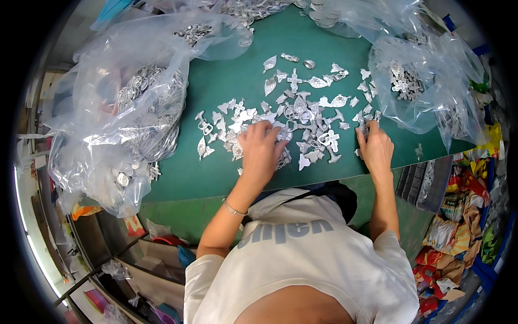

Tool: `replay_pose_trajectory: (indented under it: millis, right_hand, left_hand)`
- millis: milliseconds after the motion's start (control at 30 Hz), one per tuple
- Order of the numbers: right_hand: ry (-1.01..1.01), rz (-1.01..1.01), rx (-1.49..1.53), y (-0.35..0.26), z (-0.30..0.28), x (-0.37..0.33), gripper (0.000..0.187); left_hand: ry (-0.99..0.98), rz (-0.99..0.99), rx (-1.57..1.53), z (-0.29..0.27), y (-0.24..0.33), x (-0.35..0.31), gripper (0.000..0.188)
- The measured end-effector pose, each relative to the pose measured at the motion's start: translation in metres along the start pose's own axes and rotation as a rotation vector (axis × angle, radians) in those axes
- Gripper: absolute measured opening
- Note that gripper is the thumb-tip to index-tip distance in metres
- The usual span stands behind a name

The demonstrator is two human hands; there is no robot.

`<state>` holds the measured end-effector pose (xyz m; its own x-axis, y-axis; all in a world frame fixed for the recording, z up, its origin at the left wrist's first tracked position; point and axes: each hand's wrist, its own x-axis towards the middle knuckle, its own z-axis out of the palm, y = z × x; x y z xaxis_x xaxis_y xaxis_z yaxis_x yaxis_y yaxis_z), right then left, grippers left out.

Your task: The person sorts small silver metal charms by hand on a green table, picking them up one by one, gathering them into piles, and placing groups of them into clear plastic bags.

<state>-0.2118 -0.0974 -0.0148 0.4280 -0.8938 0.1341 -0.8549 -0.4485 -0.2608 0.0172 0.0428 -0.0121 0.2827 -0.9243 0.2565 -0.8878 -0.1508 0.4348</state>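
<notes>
A green desk (345,54) is flanked by clear plastic bags (81,81), apparently kept within reach, while the left hand (260,149) is spread and the right hand (379,150) curled (whether its grip is pinching cannot be told) over silver pendants (300,106) strewn mid-desk and rightward.

The left forearm (224,220) slants up from the lower middle of the frame to the left grip (260,149), back of the hand up, fingers bent, thumb apart. Right of centre, the right forearm (384,202) stands nearly upright; the right grip (379,148) curls its fingers, thumb leftmost.
</notes>
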Motion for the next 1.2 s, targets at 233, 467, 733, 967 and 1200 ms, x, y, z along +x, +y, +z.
replay_pose_trajectory:
  millis: [233, 467, 733, 967, 1200]
  right_hand:
    - [-0.045, 0.261, 0.885, 0.013, -0.005, 0.001, 0.020]
    - [0.417, 0.197, 0.961, 0.006, -0.105, -0.009, 0.018]
    - [0.805, 0.467, -0.039, 0.268, -0.163, 0.084, 0.038]
    - [0.712, 0.323, 0.213, 0.232, -0.133, 0.080, 0.036]
    - [-0.112, -0.028, 0.962, 0.025, -0.108, 0.010, 0.035]
  left_hand:
    - [-0.156, 0.070, 0.151, 0.002, 0.009, 0.017, 0.042]
    - [-0.032, 0.209, 0.078, 0.011, -0.004, 0.007, 0.027]
    - [0.164, 0.275, -0.074, 0.014, -0.005, 0.016, 0.012]
    - [0.321, 0.059, -0.217, 0.010, -0.016, 0.017, 0.007]
    - [0.157, -0.668, -1.439, -0.019, -0.012, 0.014, 0.017]
